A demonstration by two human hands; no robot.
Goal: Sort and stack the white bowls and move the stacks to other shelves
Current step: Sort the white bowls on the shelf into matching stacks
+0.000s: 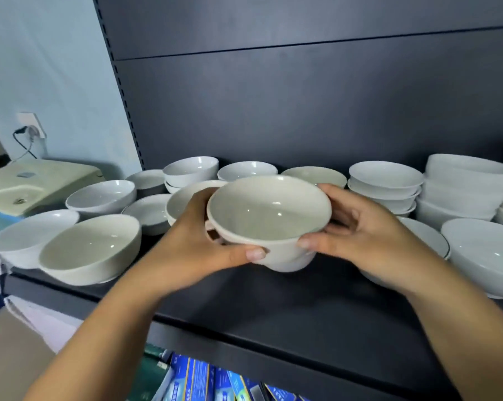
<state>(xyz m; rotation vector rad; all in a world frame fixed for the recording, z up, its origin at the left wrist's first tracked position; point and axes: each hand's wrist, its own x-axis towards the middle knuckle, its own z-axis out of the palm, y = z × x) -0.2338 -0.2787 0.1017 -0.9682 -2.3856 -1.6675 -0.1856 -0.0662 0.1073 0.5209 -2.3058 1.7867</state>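
Currently, one cream bowl (269,215) is held between both hands, clear of the dark shelf (273,299) below them and with its opening tipped toward the camera.

- The left hand (198,247) grips the bowl's left side. Its thumb lies on the near wall under the rim, and its fingers curl round the far side.
- The right hand (363,235) grips the right side. Its thumb is on the near wall, and its fingers wrap the rim and outer wall.

Surrounding items:
- To the left of the left hand, a second cream bowl (91,250) touches a white bowl (27,235) at the shelf's front edge.
- Beyond the right hand stands a short stack of white bowls (385,183), with a taller stack (464,186) further right.
- A large white bowl (484,256) sits to the right of the right wrist.
- Blue boxes (198,377) lie on the level below the forearms.

Visibility limits:
- A step in the held bowl's outer wall may be a second bowl nested beneath, but this cannot be settled.
- The left hand covers most of a cream bowl (183,198) behind it.
- The right hand and forearm cover much of a dark-rimmed bowl (427,235).
- The right frame edge cuts off the taller stack and the large bowl.
- The fingertips are blurred.
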